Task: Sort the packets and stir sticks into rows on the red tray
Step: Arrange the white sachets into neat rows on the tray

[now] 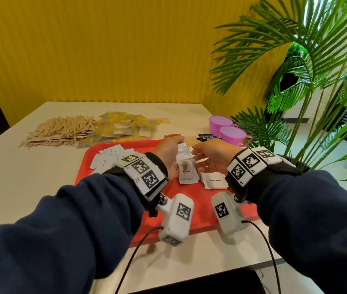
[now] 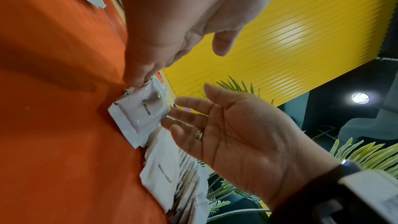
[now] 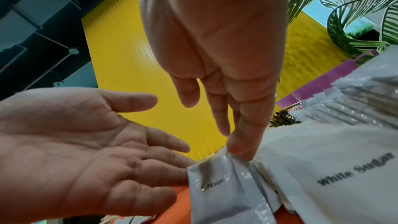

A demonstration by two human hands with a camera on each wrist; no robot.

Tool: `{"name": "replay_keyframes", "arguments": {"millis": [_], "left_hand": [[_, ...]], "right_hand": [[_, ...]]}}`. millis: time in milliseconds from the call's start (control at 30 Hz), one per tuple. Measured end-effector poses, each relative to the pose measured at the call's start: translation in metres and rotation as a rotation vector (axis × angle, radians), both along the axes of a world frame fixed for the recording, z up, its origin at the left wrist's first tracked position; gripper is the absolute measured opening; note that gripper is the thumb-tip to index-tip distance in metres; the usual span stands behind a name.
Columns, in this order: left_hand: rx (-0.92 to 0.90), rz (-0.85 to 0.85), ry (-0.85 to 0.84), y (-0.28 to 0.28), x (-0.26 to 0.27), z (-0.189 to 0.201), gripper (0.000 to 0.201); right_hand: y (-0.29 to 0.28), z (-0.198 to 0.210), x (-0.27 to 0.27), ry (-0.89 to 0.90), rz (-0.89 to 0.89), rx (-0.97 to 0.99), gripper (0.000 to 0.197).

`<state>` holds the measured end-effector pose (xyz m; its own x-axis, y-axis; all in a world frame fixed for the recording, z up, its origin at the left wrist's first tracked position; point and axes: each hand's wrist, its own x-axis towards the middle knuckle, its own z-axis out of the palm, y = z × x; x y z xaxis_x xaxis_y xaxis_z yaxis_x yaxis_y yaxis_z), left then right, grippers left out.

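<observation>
A ribbed yellow wall (image 1: pixel 109 49) backs a pale table (image 1: pixel 20 177), with a green palm plant (image 1: pixel 308 60) at the right; on the table lies the red tray (image 1: pixel 202 221), its near edge towards me. Beyond the tray's far left corner: a heap of wooden stir sticks (image 1: pixel 60 132) and, just beside it, a pile of yellow-printed packets (image 1: pixel 126 128); beyond its far right corner: two purple cups (image 1: pixel 230 130), one behind the other, and some dark sachets (image 1: pixel 205 136) near them. On the tray, far left: loose white packets (image 1: pixel 109 158), overlapping; centre: a row of white Cream packets (image 1: pixel 186 170) running away from me, each overlapping the next; just right of it, a row of White Sugar packets (image 1: pixel 214 181), the nearest face up.

My left hand (image 1: pixel 167 154) stands at the left flank of the Cream row, palm turned inward, fingers extended and relaxed, their tips touching the packets' edges, nothing enclosed. My right hand (image 1: pixel 213 157) faces it from the right flank, palm inward, fingers likewise straight, one fingertip (image 3: pixel 239 149) pressing on the far end of the nearest Cream packet; a ring (image 2: pixel 199 134) shows on one finger; it also encloses nothing. The Cream row sits between the two palms.
</observation>
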<state>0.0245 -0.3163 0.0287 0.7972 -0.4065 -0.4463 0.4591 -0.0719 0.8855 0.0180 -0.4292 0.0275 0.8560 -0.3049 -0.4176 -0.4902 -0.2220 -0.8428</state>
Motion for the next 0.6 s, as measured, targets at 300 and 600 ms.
{"name": "replay_keyframes", "arguments": {"millis": [300,600], "left_hand": [[-0.045,-0.003,0.059,0.004,0.001,-0.011,0.059],[-0.021,-0.010,-0.015,0.005,-0.009,-0.002,0.052]], "right_hand": [[-0.002,-0.002,-0.001,0.064,0.049,0.000,0.021],[-0.007,-0.002,-0.003,0.039,0.046,-0.014,0.015]]}}
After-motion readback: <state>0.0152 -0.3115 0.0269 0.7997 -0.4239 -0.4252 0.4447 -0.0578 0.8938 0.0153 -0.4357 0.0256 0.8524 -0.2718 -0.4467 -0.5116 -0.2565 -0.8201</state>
